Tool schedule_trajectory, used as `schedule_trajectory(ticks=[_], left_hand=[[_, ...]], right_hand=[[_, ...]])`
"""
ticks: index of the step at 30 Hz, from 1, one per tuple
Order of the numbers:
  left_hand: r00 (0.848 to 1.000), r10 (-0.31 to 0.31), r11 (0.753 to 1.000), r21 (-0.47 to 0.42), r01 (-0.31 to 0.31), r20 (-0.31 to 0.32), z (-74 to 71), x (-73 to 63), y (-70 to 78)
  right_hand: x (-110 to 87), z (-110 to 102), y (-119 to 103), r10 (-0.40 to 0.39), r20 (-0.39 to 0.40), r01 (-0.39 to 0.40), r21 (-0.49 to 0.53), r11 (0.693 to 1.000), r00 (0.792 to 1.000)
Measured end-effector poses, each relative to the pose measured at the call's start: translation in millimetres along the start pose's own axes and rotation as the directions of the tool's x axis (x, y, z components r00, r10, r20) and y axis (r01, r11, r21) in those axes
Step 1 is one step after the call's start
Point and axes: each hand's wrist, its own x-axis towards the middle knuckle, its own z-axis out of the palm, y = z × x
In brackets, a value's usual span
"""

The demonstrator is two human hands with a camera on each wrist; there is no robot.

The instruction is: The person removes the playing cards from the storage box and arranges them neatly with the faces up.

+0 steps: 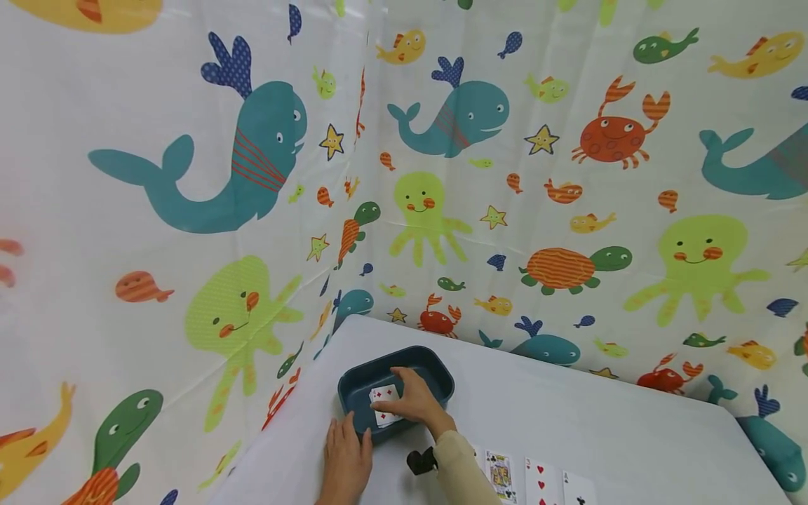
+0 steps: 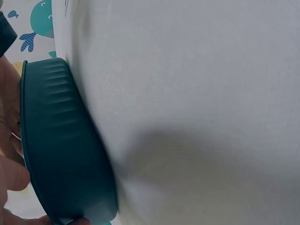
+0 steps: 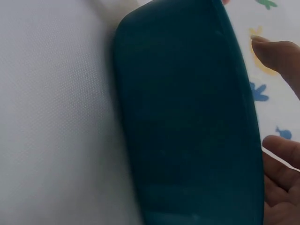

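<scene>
A dark teal tray (image 1: 442, 375) with rounded corners stands on the white table. Inside lies a small stack of playing cards (image 1: 386, 396), red diamonds on the top one. My right hand (image 1: 416, 400) is over the tray, thumb and fingers spread apart above the cards; the right wrist view shows nothing between them. At the tray's near left corner is my left hand (image 1: 346, 452), its fingers fairly straight against the rim and outer wall. In the left wrist view the tray's ribbed side (image 2: 61, 131) hides the cards.
Near the table's front edge lies a row of face-up cards, among them a face card of clubs (image 1: 501, 477), a three of hearts (image 1: 541, 484) and an ace of clubs (image 1: 577, 489). A sea-animal curtain (image 1: 505, 231) hangs behind and left of the table.
</scene>
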Motion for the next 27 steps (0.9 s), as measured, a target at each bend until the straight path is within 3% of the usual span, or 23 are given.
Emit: schedule_trajectory(ticks=[13,27], left_hand=[[0.999,-0.030,1.000,0.004,0.030,0.042,-3.4,-8.9,6.4],[1.000,-0.029,0.999,0.025,0.028,0.013,-5.1,-18.5,6.7]], right_hand=[[9.5,3.9,-0.4,0.070,0.100,-0.060,-0.101,0.993,0.993],[10.2,15.2,2.4,0.033,0.180,0.008,-0.222,0.975,0.983]])
